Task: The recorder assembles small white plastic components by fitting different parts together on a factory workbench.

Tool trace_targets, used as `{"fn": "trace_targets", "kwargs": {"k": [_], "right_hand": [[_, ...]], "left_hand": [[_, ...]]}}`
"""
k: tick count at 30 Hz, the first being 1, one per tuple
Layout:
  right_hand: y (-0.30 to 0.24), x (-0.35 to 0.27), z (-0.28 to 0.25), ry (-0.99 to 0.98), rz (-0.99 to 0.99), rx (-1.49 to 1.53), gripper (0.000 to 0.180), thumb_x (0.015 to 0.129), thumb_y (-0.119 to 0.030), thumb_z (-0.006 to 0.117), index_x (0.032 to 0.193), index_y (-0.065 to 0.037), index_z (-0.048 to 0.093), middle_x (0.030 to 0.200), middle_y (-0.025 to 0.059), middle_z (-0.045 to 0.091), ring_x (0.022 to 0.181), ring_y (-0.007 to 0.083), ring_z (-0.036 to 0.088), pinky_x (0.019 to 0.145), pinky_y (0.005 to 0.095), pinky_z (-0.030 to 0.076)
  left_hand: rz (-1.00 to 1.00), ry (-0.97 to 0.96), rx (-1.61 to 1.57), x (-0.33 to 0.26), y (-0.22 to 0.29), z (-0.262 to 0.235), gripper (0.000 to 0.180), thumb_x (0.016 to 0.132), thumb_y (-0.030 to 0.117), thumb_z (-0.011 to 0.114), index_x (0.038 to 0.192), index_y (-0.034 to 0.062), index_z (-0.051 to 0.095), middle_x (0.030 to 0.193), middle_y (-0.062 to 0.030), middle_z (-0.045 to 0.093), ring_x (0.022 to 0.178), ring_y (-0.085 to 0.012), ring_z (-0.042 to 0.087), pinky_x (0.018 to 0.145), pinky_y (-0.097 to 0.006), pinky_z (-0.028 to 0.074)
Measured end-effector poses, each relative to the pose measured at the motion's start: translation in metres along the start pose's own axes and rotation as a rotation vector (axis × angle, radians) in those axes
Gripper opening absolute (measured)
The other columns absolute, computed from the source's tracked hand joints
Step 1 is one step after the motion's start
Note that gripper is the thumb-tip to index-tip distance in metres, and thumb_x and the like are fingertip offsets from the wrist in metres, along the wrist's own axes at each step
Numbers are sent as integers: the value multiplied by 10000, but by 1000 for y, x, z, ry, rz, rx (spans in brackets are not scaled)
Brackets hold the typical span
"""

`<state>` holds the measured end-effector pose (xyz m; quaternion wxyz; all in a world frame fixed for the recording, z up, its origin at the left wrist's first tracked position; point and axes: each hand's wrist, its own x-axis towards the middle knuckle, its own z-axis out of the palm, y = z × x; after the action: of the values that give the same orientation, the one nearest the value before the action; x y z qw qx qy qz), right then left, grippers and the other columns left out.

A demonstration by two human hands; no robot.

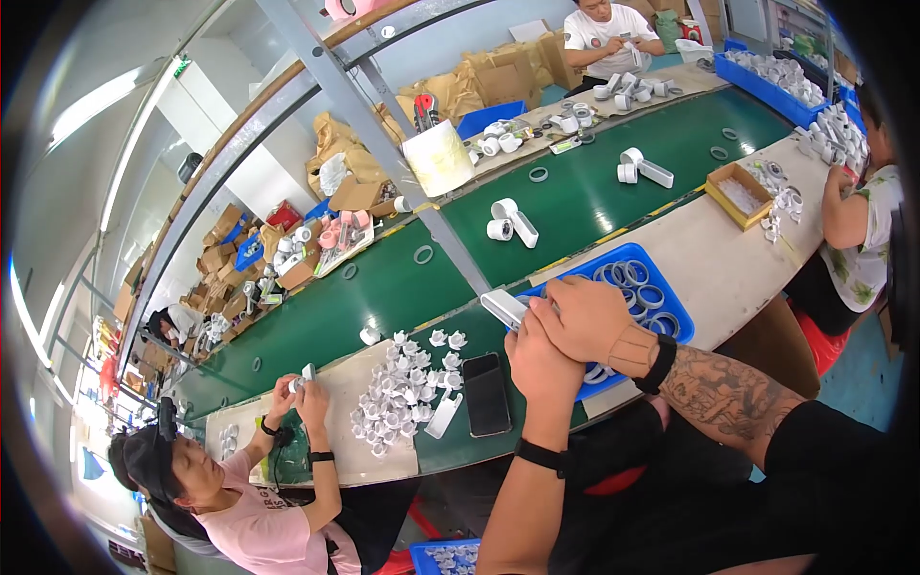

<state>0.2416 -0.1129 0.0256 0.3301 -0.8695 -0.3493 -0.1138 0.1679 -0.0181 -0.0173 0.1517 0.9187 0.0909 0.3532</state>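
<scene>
Over the near edge of the blue tray (686,321), my left hand (540,362) is closed around a white plastic handle piece (500,307), whose rounded end sticks out to the far left. My right hand (596,318) lies across the left one, fingers bent down onto the same piece; their tips are hidden. Grey rings (632,273) lie in the tray beneath and beside my hands. To the left are a dark phone (487,395), a flat white piece (443,416) and a heap of small white plastic parts (393,398).
A green conveyor belt (585,206) carries white round-headed parts (513,222) and loose rings. A grey metal post (422,201) rises just beyond my hands. Co-workers sit at left (259,522), far side (606,43) and right (853,216). A yellow box (714,196) stands right.
</scene>
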Motion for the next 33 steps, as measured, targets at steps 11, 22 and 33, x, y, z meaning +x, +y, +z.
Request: {"fn": "trace_targets", "kwargs": {"k": [11, 22, 33], "right_hand": [[-1, -9, 24, 113, -99, 7, 221, 1034, -269, 635, 1018, -69, 727, 929, 143, 756, 822, 401, 750, 697, 541, 601], [10, -14, 11, -123, -249, 64, 222, 1046, -245, 593, 1019, -57, 708, 946, 155, 761, 891, 421, 756, 774, 557, 600], [16, 8, -46, -334, -410, 162, 173, 1060, -233, 587, 1004, -91, 668, 885, 161, 708, 861, 433, 719, 752, 555, 563]], "left_hand": [[15, 9, -101, -15, -24, 16, 516, 895, 279, 843, 1289, -15, 685, 1097, -177, 762, 1055, -408, 740, 952, -523, 555], [-13, -146, -170, -21, -18, -16, 323, 859, 253, 854, 1041, 23, 720, 959, -165, 766, 937, -408, 742, 892, -521, 551], [4, -373, -252, 5, -18, -73, 387, 742, 212, 941, 1022, 32, 744, 984, -198, 784, 966, -439, 754, 913, -515, 596]]}}
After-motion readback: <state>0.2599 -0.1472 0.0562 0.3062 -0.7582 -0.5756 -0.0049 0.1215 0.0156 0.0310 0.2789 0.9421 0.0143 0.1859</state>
